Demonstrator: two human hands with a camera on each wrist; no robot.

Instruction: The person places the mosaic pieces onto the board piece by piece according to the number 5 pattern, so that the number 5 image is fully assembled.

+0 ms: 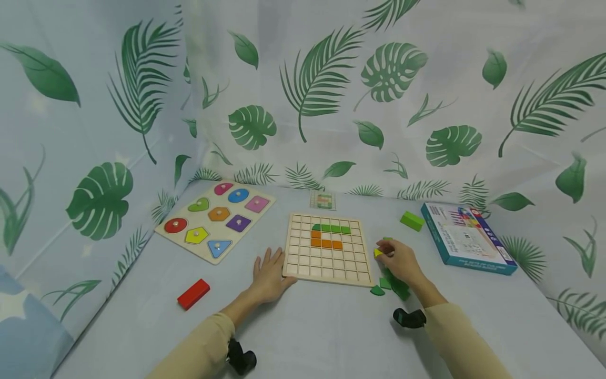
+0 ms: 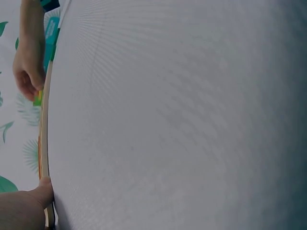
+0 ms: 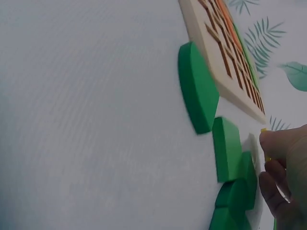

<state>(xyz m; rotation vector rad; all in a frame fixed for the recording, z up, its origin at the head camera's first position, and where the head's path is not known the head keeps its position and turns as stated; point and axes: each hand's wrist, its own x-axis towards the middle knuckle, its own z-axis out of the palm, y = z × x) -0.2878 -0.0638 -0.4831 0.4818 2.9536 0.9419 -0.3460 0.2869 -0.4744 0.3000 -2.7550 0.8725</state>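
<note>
A wooden grid board (image 1: 303, 263) lies in the middle of the table, with a row of green blocks (image 1: 335, 229) and orange blocks (image 1: 326, 243) set in its cells. My left hand (image 1: 270, 276) rests at the board's near left corner, fingers straight, the thumb on its edge in the left wrist view. Just off the board's right side, my right hand (image 1: 400, 260) pinches a small yellow block (image 1: 377, 253) between thumb and fingertips. Under and beside that hand lie several loose green blocks (image 3: 228, 148), among them a quarter-round green block (image 1: 377, 290).
A shape puzzle board (image 1: 208, 206) with knobbed pieces lies at the left. Nearer stands a red block (image 1: 193, 294). A pattern card (image 1: 323, 200) sits behind the grid board. At the right are a light green block (image 1: 412, 221) and a flat teal-edged box (image 1: 466, 237).
</note>
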